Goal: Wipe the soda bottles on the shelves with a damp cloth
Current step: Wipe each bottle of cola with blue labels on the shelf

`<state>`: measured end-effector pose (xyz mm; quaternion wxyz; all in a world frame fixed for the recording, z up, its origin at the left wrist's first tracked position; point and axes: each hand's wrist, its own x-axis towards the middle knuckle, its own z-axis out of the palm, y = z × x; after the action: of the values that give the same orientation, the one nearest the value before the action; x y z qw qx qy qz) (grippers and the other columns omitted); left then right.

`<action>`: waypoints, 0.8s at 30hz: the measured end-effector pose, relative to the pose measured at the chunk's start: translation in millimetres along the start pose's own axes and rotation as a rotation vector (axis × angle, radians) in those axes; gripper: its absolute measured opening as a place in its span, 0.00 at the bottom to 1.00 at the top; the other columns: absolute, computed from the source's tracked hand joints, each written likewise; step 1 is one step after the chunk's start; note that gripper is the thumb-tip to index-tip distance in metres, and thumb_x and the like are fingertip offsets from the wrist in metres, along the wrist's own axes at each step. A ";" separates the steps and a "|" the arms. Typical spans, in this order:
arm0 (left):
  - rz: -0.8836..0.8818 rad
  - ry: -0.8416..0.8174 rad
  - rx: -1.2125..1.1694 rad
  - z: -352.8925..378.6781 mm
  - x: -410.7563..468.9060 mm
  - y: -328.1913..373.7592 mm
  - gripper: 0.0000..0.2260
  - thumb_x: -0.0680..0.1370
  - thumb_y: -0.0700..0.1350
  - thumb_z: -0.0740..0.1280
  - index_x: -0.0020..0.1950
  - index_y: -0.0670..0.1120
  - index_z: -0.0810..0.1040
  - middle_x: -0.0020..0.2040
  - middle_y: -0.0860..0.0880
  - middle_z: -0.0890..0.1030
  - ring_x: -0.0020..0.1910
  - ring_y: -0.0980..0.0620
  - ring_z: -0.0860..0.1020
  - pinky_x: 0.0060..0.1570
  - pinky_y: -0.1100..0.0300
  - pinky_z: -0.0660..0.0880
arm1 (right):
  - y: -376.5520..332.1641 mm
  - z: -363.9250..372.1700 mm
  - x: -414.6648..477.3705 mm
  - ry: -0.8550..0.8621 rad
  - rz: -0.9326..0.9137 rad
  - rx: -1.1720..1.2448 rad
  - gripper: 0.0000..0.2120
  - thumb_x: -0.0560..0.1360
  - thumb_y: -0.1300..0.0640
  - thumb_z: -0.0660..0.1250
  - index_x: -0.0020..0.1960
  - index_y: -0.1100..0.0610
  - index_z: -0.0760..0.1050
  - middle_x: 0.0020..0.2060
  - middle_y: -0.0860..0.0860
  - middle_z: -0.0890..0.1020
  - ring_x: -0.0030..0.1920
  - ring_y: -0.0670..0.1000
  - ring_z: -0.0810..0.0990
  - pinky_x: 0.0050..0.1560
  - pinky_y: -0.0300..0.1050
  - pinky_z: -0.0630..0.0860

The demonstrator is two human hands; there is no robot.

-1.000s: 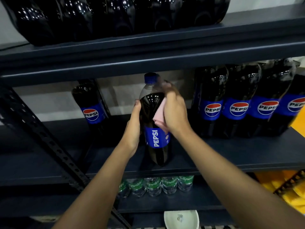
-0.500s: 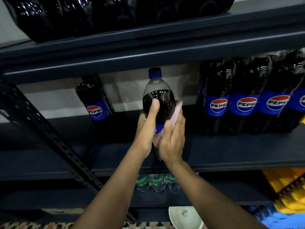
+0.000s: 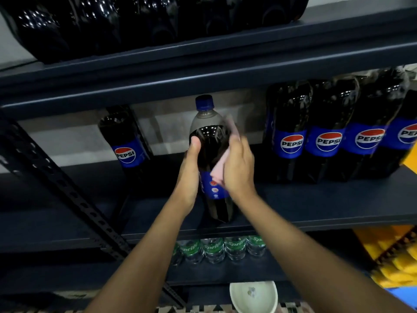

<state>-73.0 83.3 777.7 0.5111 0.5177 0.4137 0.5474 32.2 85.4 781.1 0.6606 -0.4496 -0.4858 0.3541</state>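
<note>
A white bowl (image 3: 253, 297) is sitting nearest, its lower rim cut off by the frame edge. Just beyond it, a row of Sprite bottles (image 3: 214, 249) is showing only its tops under the middle shelf (image 3: 327, 206). Both forearms are reaching up to that shelf, where the Pepsi bottle (image 3: 212, 154) is standing upright near the front edge. The left hand (image 3: 190, 175) is gripping its left side, thumb lying up the front and fingers hidden behind the dark plastic. The right hand (image 3: 239, 168) is pressing a pink cloth (image 3: 220, 170) against the bottle's right side and over part of the blue label (its fingers are lying close together but blurred, so whether they are curling on the cloth I cannot tell). Farther back, a lone bottle (image 3: 126, 145) is standing to the left and a packed row of bottles (image 3: 327, 132) to the right, their caps hidden by the upper shelf (image 3: 225, 71).
</note>
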 end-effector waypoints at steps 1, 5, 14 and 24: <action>-0.007 -0.003 0.005 0.4 -4.4 1.8 0.34 0.77 0.72 0.59 0.72 0.49 0.79 0.68 0.48 0.83 0.70 0.50 0.80 0.72 0.49 0.71 | -16.5 -1.8 8.5 -0.040 -0.007 -0.058 0.22 0.82 0.44 0.52 0.67 0.46 0.78 0.65 0.49 0.81 0.66 0.47 0.78 0.69 0.51 0.74; -0.031 0.024 0.051 -2.0 -3.8 8.1 0.25 0.80 0.68 0.54 0.65 0.57 0.81 0.62 0.54 0.86 0.64 0.56 0.82 0.66 0.55 0.76 | -65.6 -3.5 38.1 -0.224 -0.001 -0.222 0.18 0.79 0.43 0.52 0.41 0.51 0.74 0.37 0.51 0.80 0.41 0.53 0.79 0.46 0.47 0.71; -0.040 0.019 0.013 9.2 -8.3 -3.0 0.38 0.76 0.76 0.64 0.72 0.49 0.80 0.66 0.43 0.84 0.68 0.46 0.81 0.71 0.44 0.75 | -16.5 9.3 3.0 0.052 -0.339 -0.195 0.17 0.85 0.47 0.51 0.67 0.43 0.74 0.56 0.49 0.83 0.59 0.47 0.79 0.61 0.46 0.73; -0.125 0.215 -0.020 12.3 -7.5 -9.2 0.50 0.62 0.78 0.71 0.71 0.48 0.64 0.62 0.54 0.79 0.51 0.61 0.86 0.59 0.53 0.81 | 110.1 -19.9 -80.5 -0.005 0.070 -0.178 0.24 0.84 0.36 0.43 0.80 0.31 0.52 0.73 0.24 0.61 0.76 0.37 0.62 0.77 0.56 0.64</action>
<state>-60.0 76.2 769.1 0.5022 0.4240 0.4922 0.5708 25.6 45.6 649.3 0.6040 -0.5222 -0.5012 0.3337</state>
